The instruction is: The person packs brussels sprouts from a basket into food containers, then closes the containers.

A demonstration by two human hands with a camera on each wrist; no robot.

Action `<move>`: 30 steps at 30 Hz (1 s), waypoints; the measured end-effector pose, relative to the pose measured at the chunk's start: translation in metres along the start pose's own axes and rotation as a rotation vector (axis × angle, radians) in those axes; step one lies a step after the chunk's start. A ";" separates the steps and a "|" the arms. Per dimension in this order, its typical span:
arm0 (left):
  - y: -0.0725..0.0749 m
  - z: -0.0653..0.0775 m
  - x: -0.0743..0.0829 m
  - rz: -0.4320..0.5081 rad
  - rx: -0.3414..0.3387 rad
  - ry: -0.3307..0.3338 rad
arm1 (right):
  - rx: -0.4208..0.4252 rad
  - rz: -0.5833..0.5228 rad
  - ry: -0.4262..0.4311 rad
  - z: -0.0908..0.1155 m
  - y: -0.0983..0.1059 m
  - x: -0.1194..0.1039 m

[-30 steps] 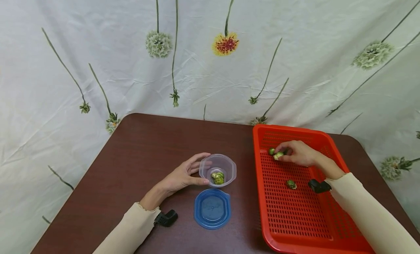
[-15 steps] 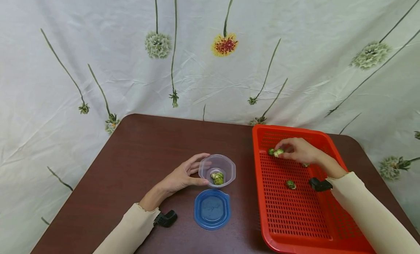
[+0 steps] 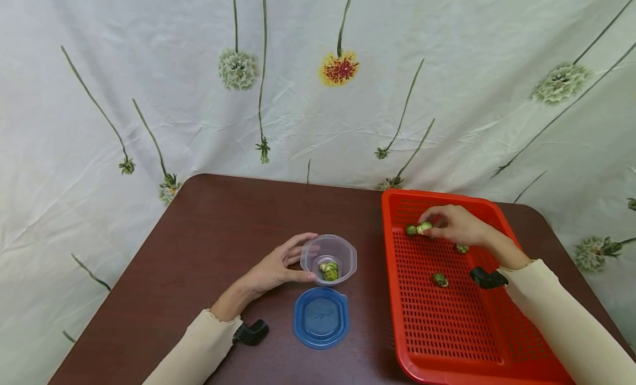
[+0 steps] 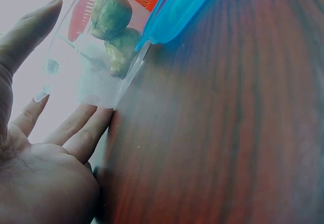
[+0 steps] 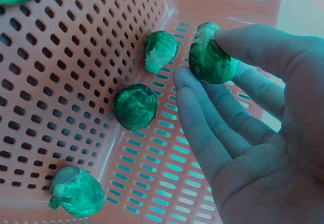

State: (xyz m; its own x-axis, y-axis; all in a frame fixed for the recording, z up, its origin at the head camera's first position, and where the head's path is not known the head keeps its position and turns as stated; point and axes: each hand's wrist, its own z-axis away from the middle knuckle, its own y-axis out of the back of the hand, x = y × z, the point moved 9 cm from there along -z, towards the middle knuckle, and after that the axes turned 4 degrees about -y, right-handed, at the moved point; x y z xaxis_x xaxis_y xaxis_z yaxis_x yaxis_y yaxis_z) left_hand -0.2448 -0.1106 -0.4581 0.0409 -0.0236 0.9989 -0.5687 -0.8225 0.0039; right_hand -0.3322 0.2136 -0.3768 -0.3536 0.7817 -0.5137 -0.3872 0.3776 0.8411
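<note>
My left hand [image 3: 273,270] holds a clear plastic container [image 3: 346,247] at its left side, thumb in front and fingers behind. Brussels sprouts [image 3: 328,270] lie inside it; in the left wrist view two show through the wall, one a rounded sprout [image 4: 111,15]. Over the far part of the red basket [image 3: 396,318], my right hand [image 3: 456,227] pinches a Brussels sprout [image 5: 207,57] between thumb and fingers. Below and beside it, several other sprouts sit in the basket, among them a round one [image 5: 135,106] and one near the middle [image 3: 439,279].
A blue lid [image 3: 322,317] lies on the dark wooden table [image 3: 238,208], just in front of the container. The basket's raised rim stands between the container and the right hand. A flower-printed cloth [image 3: 298,98] hangs behind the table.
My right hand has risen slightly and shifted away with the pinched sprout, uncovering another sprout beneath the wrist side. My left hand and the container stay in place.
</note>
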 end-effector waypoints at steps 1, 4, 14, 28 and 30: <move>0.000 0.000 0.000 -0.001 0.000 0.002 | -0.002 -0.005 -0.003 0.001 0.000 0.000; 0.000 0.000 -0.001 -0.008 -0.001 0.000 | 0.000 -0.014 -0.010 0.002 0.001 0.000; 0.000 0.002 -0.002 0.008 0.009 0.011 | 0.013 -0.027 0.004 0.004 0.006 -0.005; 0.001 0.000 -0.003 0.002 0.005 0.003 | 0.021 -0.037 0.011 0.003 0.013 -0.014; 0.001 0.000 -0.003 0.008 0.004 0.003 | 0.025 -0.034 0.012 0.003 0.014 -0.015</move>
State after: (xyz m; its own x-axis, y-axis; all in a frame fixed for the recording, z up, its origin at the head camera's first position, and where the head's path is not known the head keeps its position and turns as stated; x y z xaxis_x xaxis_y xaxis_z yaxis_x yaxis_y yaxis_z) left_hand -0.2456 -0.1107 -0.4608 0.0345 -0.0283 0.9990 -0.5654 -0.8248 -0.0038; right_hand -0.3292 0.2084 -0.3568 -0.3508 0.7622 -0.5441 -0.3776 0.4166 0.8270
